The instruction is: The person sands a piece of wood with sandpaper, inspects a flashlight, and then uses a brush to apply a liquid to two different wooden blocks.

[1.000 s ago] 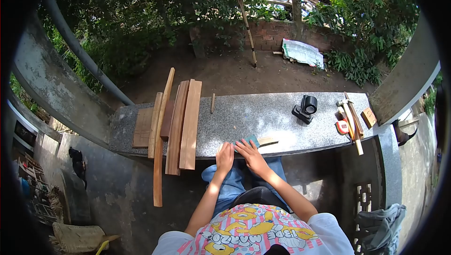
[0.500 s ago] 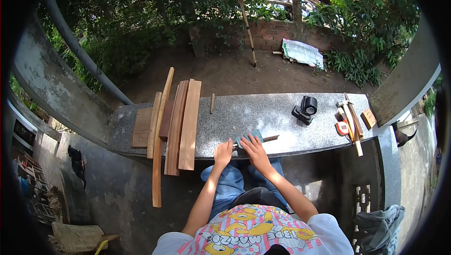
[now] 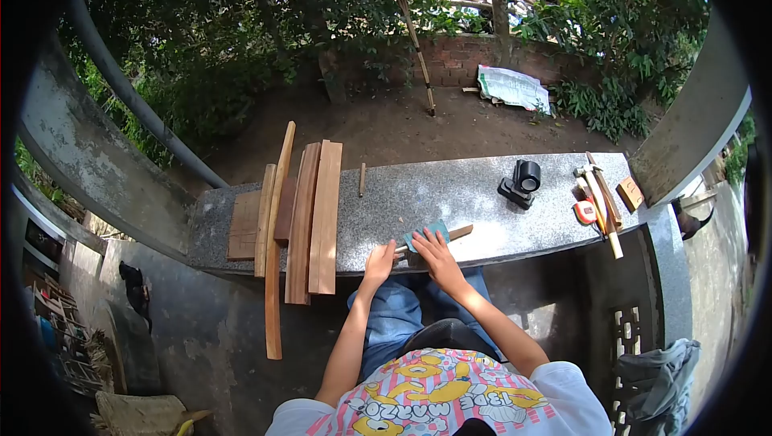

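At the near edge of the stone slab, my left hand [image 3: 380, 262] is closed around the left end of a short, narrow wooden piece [image 3: 461, 233]. My right hand [image 3: 437, 257] presses a teal sheet of what looks like sandpaper [image 3: 435, 229] onto its middle, fingers laid over the sheet. The wood's right end sticks out past the sheet, and its middle is covered. To the left lie several long wooden boards [image 3: 325, 219], some jutting over the near edge.
On the speckled stone slab [image 3: 378, 219] are a small dowel [image 3: 362, 180], a black device [image 3: 523, 183], a hammer [image 3: 599, 199], an orange tape measure [image 3: 585, 212] and a wood block [image 3: 630, 193]. Concrete posts flank it; a grey cloth [image 3: 663, 376] hangs at right.
The wooden piece has tilted slightly, and more of its right end's face shows. Both hands keep their hold on it and the sheet. The whole view has shifted a little.
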A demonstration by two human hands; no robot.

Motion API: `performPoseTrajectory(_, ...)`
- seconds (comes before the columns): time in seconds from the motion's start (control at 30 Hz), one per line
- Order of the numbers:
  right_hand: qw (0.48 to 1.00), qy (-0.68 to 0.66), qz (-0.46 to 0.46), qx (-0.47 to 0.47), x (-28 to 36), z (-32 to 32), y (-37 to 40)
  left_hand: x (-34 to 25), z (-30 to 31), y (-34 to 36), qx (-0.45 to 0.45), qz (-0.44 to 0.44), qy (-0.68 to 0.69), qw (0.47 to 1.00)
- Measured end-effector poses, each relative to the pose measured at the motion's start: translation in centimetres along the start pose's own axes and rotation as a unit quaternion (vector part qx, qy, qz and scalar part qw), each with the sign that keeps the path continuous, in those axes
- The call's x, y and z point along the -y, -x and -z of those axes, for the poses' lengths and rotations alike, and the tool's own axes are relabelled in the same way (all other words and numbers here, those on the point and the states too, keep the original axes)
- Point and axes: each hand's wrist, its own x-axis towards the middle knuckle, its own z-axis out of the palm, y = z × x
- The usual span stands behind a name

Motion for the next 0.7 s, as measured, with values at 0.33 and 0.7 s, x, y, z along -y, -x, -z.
performPoseTrajectory(0.33, 0.988, 0.027, -0.119, -0.099, -3.2, 1.8, 1.5, -0.5, 0.2, 1.4, -0.031, -0.033, 0.1, 0.994)
performPoseTrajectory(0.7, 0.997, 0.007, -0.072, -0.028, -2.1, 1.3, 0.6, 0.3, 0.1, 1.4, -0.027, -0.055, 0.173, 0.983)
